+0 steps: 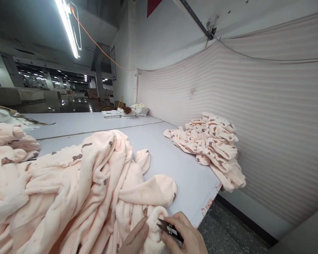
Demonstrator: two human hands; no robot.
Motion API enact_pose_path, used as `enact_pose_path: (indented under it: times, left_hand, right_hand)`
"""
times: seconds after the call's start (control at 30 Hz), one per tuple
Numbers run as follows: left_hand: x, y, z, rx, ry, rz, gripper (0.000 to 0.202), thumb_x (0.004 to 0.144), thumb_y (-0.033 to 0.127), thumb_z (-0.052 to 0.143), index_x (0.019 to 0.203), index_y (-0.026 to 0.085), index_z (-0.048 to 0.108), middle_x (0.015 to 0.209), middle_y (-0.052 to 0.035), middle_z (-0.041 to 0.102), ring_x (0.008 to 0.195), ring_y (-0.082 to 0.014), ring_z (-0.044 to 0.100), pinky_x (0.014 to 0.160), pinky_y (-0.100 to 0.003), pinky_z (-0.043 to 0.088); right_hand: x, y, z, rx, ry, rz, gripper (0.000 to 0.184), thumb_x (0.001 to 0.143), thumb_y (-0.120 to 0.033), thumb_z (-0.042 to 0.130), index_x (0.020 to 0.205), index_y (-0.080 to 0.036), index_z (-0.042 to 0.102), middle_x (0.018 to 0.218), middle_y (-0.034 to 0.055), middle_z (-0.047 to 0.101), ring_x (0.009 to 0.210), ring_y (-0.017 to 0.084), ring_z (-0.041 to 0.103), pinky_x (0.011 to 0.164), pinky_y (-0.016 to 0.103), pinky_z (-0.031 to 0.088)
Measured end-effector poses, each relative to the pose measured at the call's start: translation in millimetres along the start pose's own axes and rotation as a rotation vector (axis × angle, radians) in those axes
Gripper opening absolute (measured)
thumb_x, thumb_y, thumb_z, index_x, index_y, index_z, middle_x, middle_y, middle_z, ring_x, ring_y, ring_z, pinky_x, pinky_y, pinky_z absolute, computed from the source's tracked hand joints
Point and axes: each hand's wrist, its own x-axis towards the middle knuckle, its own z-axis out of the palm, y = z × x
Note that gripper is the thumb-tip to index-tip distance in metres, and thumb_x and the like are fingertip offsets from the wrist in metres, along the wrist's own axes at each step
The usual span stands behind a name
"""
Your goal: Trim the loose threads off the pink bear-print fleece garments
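While the right hand (187,233) has its fingers closed round black snips (172,231), tips at the pink cloth (95,197), the left hand (136,236) touches it too, probably for steadiness; can't tell if those fingers pinch. Cloth's heaped on a pale table (185,176), striped curtain (267,106) alongside, big lit hall (79,103) beyond.

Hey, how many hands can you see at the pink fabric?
2: the left hand touches the pink fabric at bottom centre; the right hand, just right of it, holds black snips.
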Motion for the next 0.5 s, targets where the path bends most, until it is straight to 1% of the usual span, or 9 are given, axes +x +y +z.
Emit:
enact_pose_path:
  times: [0.03, 0.1, 0.2, 0.33, 0.43, 0.5]
  left_hand:
    - [1, -2, -0.3, -0.021, -0.020, 0.023, 0.057, 0.067, 0.056, 0.068, 0.109, 0.017, 0.068, 0.126, -0.0129, 0.063, 0.131, -0.0344, 0.041, 0.114, -0.051, 0.021]
    - [3, -2, -1.0, -0.065, -0.067, 0.051, 0.060, 0.065, 0.056, 0.069, 0.109, 0.016, 0.068, 0.127, -0.0132, 0.062, 0.132, -0.0347, 0.039, 0.115, -0.051, 0.021]
    - [5, 2, -2.5, -0.114, -0.158, 0.043, 0.057, 0.067, 0.055, 0.069, 0.110, 0.017, 0.068, 0.122, -0.0120, 0.065, 0.129, -0.0357, 0.043, 0.112, -0.053, 0.027]
    - [3, 12, 0.5, -0.210, -0.336, 0.091, 0.049, 0.071, 0.052, 0.067, 0.107, 0.019, 0.069, 0.117, -0.0093, 0.069, 0.126, -0.0348, 0.048, 0.108, -0.052, 0.033]
    - [-3, 19, 5.1, -0.326, -0.507, 0.109, 0.050, 0.071, 0.051, 0.068, 0.108, 0.018, 0.069, 0.114, -0.0094, 0.070, 0.123, -0.0338, 0.050, 0.106, -0.051, 0.035]
    - [-6, 23, 7.0, -0.339, -0.550, 0.104, 0.051, 0.071, 0.052, 0.069, 0.108, 0.018, 0.069, 0.114, -0.0092, 0.070, 0.122, -0.0330, 0.050, 0.106, -0.050, 0.034]
  right_hand:
    - [-1, -1, -1, -0.004, 0.002, -0.013, 0.026, 0.081, -0.032, 0.058, 0.106, -0.028, 0.065, 0.088, 0.0016, 0.064, 0.075, 0.016, 0.066, 0.064, 0.020, 0.049]
    - [-1, 0, -2, 0.014, 0.025, -0.006, 0.022, 0.083, -0.033, 0.055, 0.101, -0.027, 0.068, 0.087, 0.0019, 0.064, 0.073, 0.015, 0.066, 0.062, 0.019, 0.048]
    - [1, 1, 1, 0.097, 0.032, 0.020, 0.022, 0.085, -0.034, 0.054, 0.097, -0.028, 0.070, 0.086, 0.0016, 0.066, 0.074, 0.014, 0.066, 0.062, 0.018, 0.048]
    - [3, -1, 4, 0.054, 0.076, -0.023, 0.025, 0.083, -0.037, 0.056, 0.101, -0.026, 0.069, 0.087, 0.0028, 0.066, 0.072, 0.015, 0.066, 0.062, 0.019, 0.048]
    - [3, -2, 4, 0.048, 0.078, -0.016, 0.024, 0.087, -0.037, 0.052, 0.097, -0.026, 0.071, 0.085, 0.0026, 0.066, 0.072, 0.015, 0.066, 0.058, 0.017, 0.047]
    - [3, -3, 2, 0.085, 0.048, -0.006, 0.023, 0.087, -0.036, 0.052, 0.097, -0.027, 0.071, 0.085, 0.0022, 0.066, 0.074, 0.014, 0.067, 0.060, 0.016, 0.048]
